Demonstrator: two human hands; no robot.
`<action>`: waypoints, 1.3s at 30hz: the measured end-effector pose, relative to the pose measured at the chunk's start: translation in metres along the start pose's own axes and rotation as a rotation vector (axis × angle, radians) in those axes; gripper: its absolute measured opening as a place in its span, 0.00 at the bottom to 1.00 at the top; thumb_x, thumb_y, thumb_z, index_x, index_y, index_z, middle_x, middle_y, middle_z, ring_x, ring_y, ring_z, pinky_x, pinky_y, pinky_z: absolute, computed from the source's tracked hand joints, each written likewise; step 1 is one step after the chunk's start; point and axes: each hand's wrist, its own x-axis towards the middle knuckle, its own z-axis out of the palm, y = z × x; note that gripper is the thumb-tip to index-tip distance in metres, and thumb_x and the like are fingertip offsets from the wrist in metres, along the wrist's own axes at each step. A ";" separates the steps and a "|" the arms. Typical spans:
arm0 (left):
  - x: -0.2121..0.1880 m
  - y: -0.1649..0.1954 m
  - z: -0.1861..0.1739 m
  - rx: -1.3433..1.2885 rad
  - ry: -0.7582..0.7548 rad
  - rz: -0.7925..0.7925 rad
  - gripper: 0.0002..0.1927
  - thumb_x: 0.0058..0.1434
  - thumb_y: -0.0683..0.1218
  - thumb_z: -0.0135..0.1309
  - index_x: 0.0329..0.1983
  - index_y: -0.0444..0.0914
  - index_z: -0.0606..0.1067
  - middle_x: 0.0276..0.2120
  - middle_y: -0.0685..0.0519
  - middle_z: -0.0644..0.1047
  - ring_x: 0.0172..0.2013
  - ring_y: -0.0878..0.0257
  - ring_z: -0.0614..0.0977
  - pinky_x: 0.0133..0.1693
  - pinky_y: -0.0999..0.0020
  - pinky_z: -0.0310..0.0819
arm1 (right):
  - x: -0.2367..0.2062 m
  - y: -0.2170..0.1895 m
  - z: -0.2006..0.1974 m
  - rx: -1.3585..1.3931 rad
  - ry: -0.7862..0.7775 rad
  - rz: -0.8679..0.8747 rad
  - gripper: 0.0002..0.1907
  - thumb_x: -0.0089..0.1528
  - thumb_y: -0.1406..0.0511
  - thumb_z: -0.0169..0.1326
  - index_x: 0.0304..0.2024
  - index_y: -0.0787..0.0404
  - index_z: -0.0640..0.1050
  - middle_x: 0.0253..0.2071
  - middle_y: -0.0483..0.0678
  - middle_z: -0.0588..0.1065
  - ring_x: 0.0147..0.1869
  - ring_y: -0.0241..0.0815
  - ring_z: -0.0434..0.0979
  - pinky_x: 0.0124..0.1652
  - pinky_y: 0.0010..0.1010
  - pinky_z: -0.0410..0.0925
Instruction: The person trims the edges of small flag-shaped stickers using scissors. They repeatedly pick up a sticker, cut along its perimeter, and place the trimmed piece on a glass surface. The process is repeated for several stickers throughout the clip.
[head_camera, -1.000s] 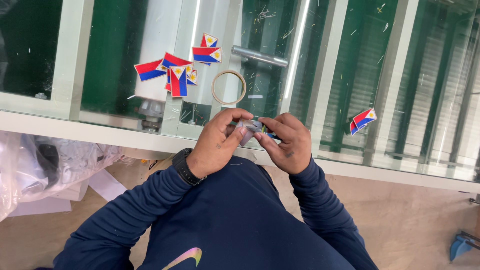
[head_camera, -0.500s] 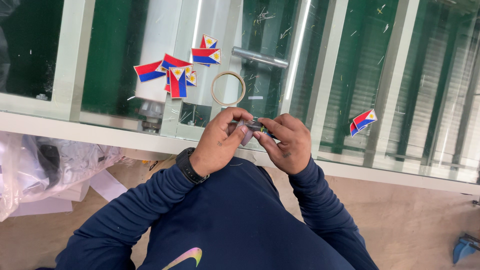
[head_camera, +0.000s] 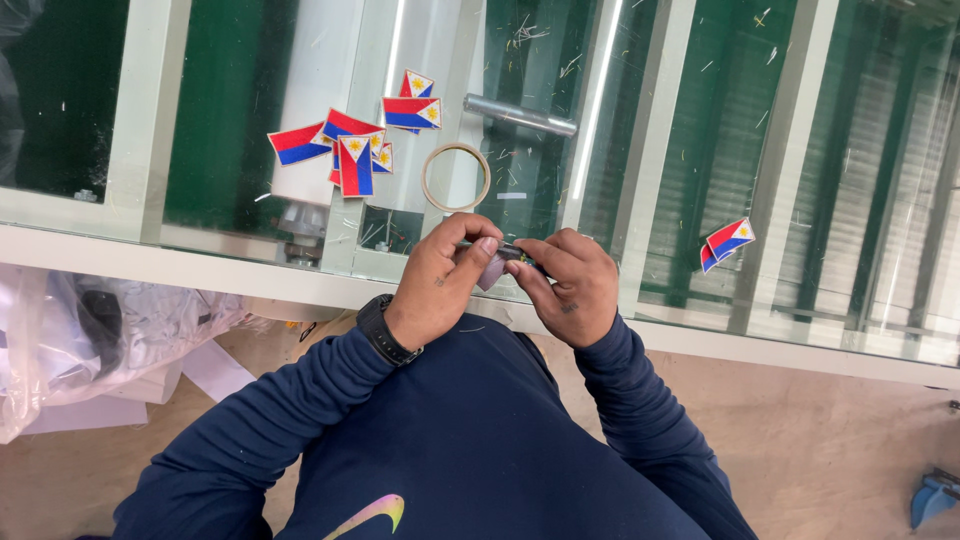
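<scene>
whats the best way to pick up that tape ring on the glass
Pinch the tape ring across its near rim, thumb inside the open hole and finger outside, coming from above on the person's side. It lies flat on the glass table with its hole facing up, and the flag patches crowd its left.

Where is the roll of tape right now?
In the head view the roll of tape lies flat on the glass table, just beyond the left hand, right of the pile of flag patches and below a metal rod.

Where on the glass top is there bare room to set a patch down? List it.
Free: between the tape ring and the lone flag patches at right, and left of the patch pile. Crowded: around that pile and where both hands work.
</scene>
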 end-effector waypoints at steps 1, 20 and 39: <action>0.000 0.000 0.000 0.007 0.007 0.013 0.07 0.72 0.42 0.49 0.48 0.35 0.74 0.35 0.57 0.77 0.33 0.73 0.78 0.36 0.75 0.75 | 0.000 0.000 0.000 0.008 -0.004 0.000 0.13 0.57 0.66 0.69 0.43 0.61 0.83 0.30 0.46 0.74 0.30 0.40 0.73 0.30 0.32 0.65; 0.000 -0.010 0.001 0.002 0.040 0.074 0.09 0.75 0.45 0.47 0.51 0.35 0.71 0.36 0.54 0.80 0.38 0.71 0.81 0.39 0.75 0.77 | -0.005 0.022 0.030 0.529 0.014 0.389 0.11 0.60 0.67 0.64 0.43 0.67 0.81 0.34 0.43 0.77 0.33 0.29 0.68 0.34 0.21 0.65; -0.003 -0.017 -0.073 1.003 -0.159 0.545 0.16 0.64 0.47 0.56 0.53 0.37 0.77 0.44 0.50 0.74 0.45 0.53 0.77 0.47 0.60 0.73 | -0.038 0.101 0.059 1.108 0.204 0.675 0.06 0.65 0.69 0.59 0.38 0.66 0.77 0.22 0.42 0.67 0.24 0.31 0.62 0.29 0.25 0.59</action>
